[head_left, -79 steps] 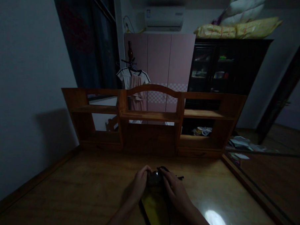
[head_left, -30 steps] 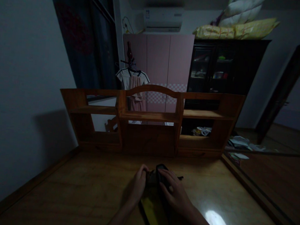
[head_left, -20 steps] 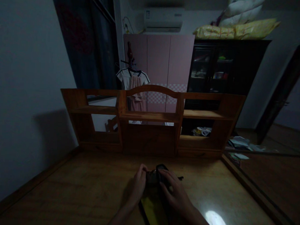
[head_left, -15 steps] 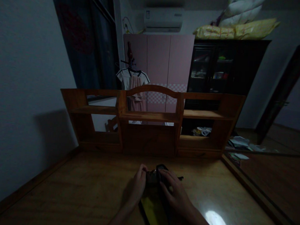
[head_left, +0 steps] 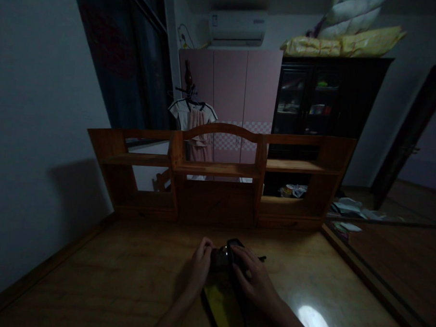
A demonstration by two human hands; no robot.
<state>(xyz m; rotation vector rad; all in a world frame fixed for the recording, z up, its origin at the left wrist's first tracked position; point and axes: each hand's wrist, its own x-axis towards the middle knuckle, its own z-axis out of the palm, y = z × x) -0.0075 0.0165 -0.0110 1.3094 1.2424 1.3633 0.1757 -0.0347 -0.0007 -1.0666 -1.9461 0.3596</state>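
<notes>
A long black-edged glasses case [head_left: 223,311] with a yellow inside lies opened on the wooden tabletop, its near end cut off by the frame. At its far end sits a dark, glossy pair of sunglasses [head_left: 219,259], dim and partly covered by fingers. My left hand [head_left: 201,266] pinches the left side of the sunglasses between thumb and fingers. From the right, my right hand [head_left: 251,276] curls its fingers over the case's raised black edge beside the lenses. A thin black piece pokes out past its knuckles; I cannot tell what it belongs to.
A wooden shelf unit [head_left: 217,170] stands along the tabletop's [head_left: 141,266] far side. A white wall [head_left: 41,151] closes off the left, and a raised wooden edge [head_left: 365,276] runs along the right. Behind are a pink wardrobe [head_left: 228,87] and a dark cabinet [head_left: 336,96].
My left hand has shifted very slightly left, with its side of the sunglasses. The right hand and the case have hardly moved.
</notes>
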